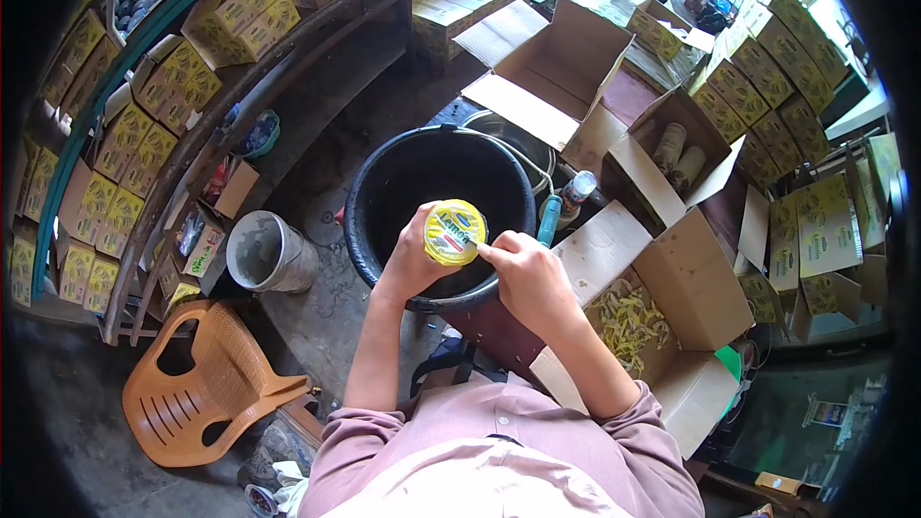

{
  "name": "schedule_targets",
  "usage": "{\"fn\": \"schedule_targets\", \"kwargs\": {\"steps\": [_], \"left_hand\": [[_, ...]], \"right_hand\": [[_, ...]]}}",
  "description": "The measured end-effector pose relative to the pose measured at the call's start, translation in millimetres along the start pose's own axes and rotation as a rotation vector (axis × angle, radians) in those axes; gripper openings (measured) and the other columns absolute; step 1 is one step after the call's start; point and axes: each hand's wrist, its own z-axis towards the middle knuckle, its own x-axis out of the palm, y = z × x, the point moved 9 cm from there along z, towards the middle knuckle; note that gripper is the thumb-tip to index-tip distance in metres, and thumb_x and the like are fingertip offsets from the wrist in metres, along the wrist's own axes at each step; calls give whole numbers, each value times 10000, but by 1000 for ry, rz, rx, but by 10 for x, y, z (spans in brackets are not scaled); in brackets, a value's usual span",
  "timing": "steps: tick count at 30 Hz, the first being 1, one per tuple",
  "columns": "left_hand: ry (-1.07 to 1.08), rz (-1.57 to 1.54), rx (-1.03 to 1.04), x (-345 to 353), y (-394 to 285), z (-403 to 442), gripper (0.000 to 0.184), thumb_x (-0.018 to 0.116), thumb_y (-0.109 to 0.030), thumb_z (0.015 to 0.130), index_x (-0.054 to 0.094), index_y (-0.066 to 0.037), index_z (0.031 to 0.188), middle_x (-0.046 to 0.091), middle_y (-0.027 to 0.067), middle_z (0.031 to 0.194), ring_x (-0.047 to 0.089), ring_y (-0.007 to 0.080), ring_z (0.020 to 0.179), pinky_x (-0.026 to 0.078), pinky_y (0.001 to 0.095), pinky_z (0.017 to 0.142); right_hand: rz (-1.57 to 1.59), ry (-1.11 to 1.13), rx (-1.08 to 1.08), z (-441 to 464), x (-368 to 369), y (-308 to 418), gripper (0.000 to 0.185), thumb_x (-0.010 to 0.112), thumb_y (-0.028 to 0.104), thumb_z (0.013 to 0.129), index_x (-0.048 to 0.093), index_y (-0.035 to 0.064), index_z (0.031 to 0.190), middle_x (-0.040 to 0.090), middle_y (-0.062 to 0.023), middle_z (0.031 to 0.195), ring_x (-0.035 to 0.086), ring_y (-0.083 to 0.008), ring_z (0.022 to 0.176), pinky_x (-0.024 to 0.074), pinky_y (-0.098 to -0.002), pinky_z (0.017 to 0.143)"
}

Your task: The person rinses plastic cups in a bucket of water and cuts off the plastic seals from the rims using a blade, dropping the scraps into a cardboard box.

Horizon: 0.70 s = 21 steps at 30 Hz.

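Note:
My left hand (411,261) is wrapped round a round yellow tub (455,232) with a lemon label on its top. At the tub's right edge, my right hand (531,280) is closed in a pinch. A small pale bit shows at those fingertips, too small to name. Both hands are above a large black bucket (357,230), whose inside is dark. Just right of the bucket stand a turquoise-handled tool (549,222) with a cord and a can (578,189).
An open carton (691,278) with yellow scraps (630,326) lies at my right. Ahead are another open carton (523,105) and one holding rolls (670,146). A grey bucket (269,251) and an orange chair (206,379) stand left, near shelves of yellow boxes (177,84).

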Motion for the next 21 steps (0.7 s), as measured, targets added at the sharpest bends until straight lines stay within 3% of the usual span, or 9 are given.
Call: {"fn": "schedule_targets", "kwargs": {"steps": [8, 14, 17, 21], "left_hand": [[-86, -39, -28, -103, 97, -24, 764, 833, -63, 487, 364, -36, 1089, 535, 127, 991, 567, 258, 940, 459, 308, 813], [-74, -50, -79, -46, 219, -53, 822, 788, -27, 542, 233, -35, 1149, 419, 140, 1062, 477, 233, 1035, 404, 290, 882], [-100, -223, -78, -46, 277, -78, 819, 754, -5, 575, 177, -38, 1155, 384, 142, 1089, 455, 222, 1051, 396, 294, 900], [-110, -165, 0, -41, 159, -29, 736, 743, 4, 617, 190, -45, 1101, 391, 148, 1093, 461, 219, 1059, 407, 287, 890]], "right_hand": [[136, -71, 33, -149, -291, -167, 287, 546, -74, 673, 619, 16, 936, 564, -130, 830, 576, -295, 778, 478, -366, 690], [276, -176, 90, -59, -390, -197, 266, 556, -67, 715, 609, 10, 964, 581, -155, 795, 588, -312, 701, 479, -347, 628], [317, -200, 78, 54, -368, -206, 269, 561, -66, 712, 610, 9, 966, 583, -153, 783, 595, -290, 661, 481, -329, 608], [388, -185, 132, 221, -284, -209, 265, 578, -52, 703, 613, 2, 961, 585, -144, 755, 601, -236, 615, 483, -312, 589]]}}
